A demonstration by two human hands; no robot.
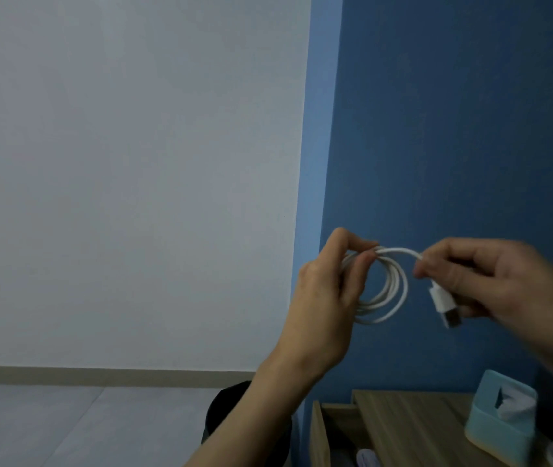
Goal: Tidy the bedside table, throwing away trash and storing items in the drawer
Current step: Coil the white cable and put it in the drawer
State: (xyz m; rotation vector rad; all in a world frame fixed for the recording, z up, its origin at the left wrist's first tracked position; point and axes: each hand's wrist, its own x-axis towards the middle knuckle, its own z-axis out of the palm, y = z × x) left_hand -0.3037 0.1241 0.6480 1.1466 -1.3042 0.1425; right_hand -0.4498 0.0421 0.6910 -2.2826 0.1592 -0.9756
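Two bare hands hold a white cable (398, 291) in the air, well above a wooden table (413, 423) that fills the lower right corner.

The left hand (322, 298), above the table's left edge, grips the cable wound into a round coil of several loops. Its thumb and fingers are curled and close together on the top of the coil, and the loops hang down past the palm.

The right hand (491, 281), above the middle of the table, is blurred. Its thumb and fingertips pinch the free end of the cable, with a narrow gap between them. One short strand arches from the coil to this pinch. The plug (443, 305) hangs just below the fingers, tilted down and to the right.

On the table, near its right end, a teal tissue box (494, 429) stands with white tissue at its opening. The wood to the left of the box, up to the table's left edge, is bare.

A drawer (319, 439) is pulled open from the table's left side. A pale item lies inside, too blurred to name.

A black bin (228, 409) stands on the floor (66, 426) left of the table, partly behind the left forearm. Beyond the bin lies open grey floor.

A blue wall (437, 129) rises behind the table, and a white wall (133, 163) meets it at a corner, to the left.
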